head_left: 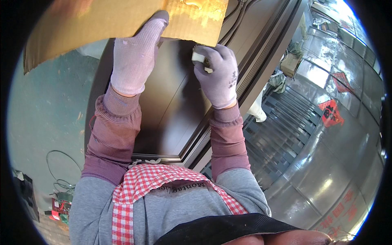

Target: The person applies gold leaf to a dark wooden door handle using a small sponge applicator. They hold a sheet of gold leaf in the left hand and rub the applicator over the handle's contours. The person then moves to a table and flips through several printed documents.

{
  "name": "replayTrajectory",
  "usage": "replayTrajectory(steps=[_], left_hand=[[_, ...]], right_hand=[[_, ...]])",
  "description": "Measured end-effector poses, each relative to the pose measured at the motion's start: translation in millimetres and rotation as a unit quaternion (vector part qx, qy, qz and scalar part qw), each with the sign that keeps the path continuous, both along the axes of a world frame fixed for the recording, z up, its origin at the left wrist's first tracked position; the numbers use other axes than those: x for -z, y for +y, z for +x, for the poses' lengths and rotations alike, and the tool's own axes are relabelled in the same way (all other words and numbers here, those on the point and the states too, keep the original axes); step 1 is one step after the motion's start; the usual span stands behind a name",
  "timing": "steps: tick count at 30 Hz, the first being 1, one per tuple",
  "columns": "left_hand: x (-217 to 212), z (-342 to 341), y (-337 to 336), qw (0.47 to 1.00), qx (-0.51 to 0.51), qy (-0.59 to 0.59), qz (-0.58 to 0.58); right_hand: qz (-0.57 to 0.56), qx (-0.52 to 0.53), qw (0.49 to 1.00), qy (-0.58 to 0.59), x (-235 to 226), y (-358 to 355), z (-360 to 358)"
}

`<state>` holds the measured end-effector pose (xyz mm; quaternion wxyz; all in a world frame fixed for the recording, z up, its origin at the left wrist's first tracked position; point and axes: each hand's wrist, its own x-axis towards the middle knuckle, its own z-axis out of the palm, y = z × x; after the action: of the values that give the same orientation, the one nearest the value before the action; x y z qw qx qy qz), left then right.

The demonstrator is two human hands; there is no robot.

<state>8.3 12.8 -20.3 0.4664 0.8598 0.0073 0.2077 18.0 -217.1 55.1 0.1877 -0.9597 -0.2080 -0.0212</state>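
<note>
A large piece of brown cardboard (94,28) spans the top of the view, wet or shiny near its right corner. My left hand (134,61), in a pale lilac knit glove, grips its lower edge with the thumb on top and the fingers hidden underneath. My right hand (220,75), in a matching glove with dark smudges, is closed round a small white piece (199,56) with a dark round spot; its exact kind is unclear. That hand is just below the cardboard's right corner. Beneath both hands lies a dark brown panel (163,106) with a moulded frame.
Dark cables (234,26) run past the panel's upper right side. A slatted metal rack (281,122) and grey metal-looking sheeting (326,163) with red paper diamonds (331,113) stand on the right. Looped cable (61,183) lies on the green floor at left.
</note>
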Motion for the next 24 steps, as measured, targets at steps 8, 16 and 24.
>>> replayTrajectory(steps=[8, 16, 24], left_hand=[[-1, 1, -3, 0.995, -0.025, 0.048, -0.089], [-26, 13, -13, 0.959, -0.014, 0.051, -0.277], [-52, 19, -19, 0.877, -0.025, 0.087, -0.472]], right_hand=[[-0.036, -0.033, 0.998, 0.030, -13, -17, -5], [-0.063, -0.066, 0.996, 0.023, -9, 3, 7], [-0.096, -0.056, 0.993, 0.046, -21, -9, 6]])
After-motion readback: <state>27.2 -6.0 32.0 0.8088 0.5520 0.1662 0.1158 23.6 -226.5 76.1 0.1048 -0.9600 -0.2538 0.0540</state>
